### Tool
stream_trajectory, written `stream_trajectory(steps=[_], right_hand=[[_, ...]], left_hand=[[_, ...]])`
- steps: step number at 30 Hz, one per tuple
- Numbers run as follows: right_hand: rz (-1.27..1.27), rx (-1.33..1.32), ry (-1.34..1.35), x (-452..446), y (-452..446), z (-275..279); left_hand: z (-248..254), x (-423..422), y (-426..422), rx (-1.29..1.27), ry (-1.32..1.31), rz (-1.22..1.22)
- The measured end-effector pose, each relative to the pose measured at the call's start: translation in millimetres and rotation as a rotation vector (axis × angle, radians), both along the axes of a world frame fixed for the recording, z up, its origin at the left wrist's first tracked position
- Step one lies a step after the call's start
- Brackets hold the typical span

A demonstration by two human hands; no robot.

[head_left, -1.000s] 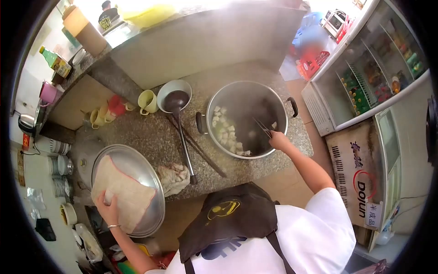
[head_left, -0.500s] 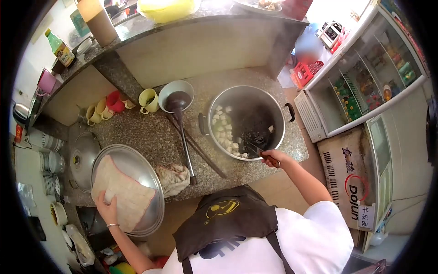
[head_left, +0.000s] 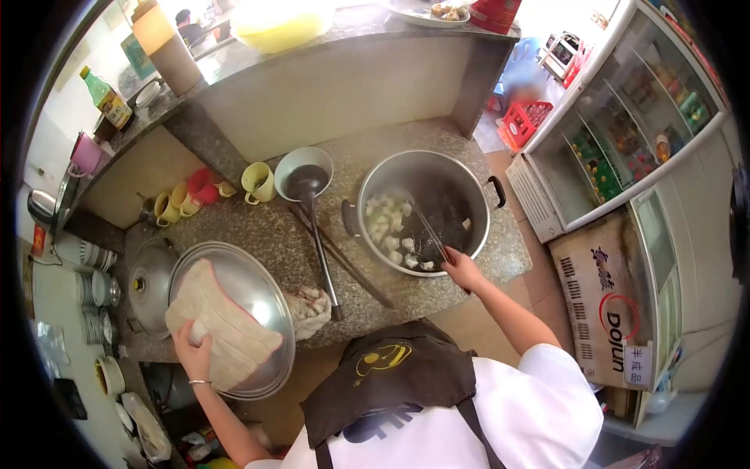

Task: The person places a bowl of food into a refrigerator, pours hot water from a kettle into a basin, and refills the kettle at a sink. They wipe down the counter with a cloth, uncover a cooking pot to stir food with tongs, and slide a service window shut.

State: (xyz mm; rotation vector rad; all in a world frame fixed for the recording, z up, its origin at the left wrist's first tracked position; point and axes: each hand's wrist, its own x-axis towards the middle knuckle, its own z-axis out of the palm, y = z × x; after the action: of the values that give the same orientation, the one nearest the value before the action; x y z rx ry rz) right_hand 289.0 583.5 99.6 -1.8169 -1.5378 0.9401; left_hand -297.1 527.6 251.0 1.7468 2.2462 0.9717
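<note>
My right hand point(head_left: 463, 272) is closed round the handle of a thin metal tool point(head_left: 430, 228), whose far end reaches into a large steel pot point(head_left: 486, 227). White cubes point(head_left: 387, 219) float in dark liquid, mostly at the pot's left side, with steam above. At the left, my left hand point(head_left: 192, 350) rests on a pale cloth-like sheet point(head_left: 223, 328), its fingers bent against it. That sheet lies over a round metal lid or tray point(head_left: 275, 295); whether the fingers pinch it is hard to tell.
A ladle point(head_left: 316, 234) rests in a bowl point(head_left: 285, 168) beside a green cup point(head_left: 258, 184) and long sticks point(head_left: 344, 258). A crumpled rag point(head_left: 308, 311) touches the tray. Cups, a lidded pot point(head_left: 148, 285) and a raised ledge point(head_left: 351, 31) surround the counter; a glass-door fridge point(head_left: 625, 117) stands right.
The tool's far end has swung up and left toward the cubes, with my right hand slightly left. The tray and sheet, with my left hand on them, appear shifted slightly right.
</note>
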Motion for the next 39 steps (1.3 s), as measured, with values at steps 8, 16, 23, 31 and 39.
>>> stream_trajectory(steps=[8,16,23,31,39], right_hand=[[-0.169,-0.214,-0.156,22,-70,70],[-0.135,-0.523,0.354,26,-90,98],[-0.250,-0.288,0.312,-7,-39,33],[-0.280,0.078,-0.101,-3,-82,43],[-0.214,0.050,-0.038,-83,-57,51]], left_hand=[[0,2,-2,-0.129,-0.011,0.034],[-2,7,10,-0.192,-0.047,0.023],[-12,-3,22,-0.072,-0.051,-0.105],[-1,0,13,0.018,-0.199,-0.185],[12,1,25,-0.086,-0.230,-0.212]])
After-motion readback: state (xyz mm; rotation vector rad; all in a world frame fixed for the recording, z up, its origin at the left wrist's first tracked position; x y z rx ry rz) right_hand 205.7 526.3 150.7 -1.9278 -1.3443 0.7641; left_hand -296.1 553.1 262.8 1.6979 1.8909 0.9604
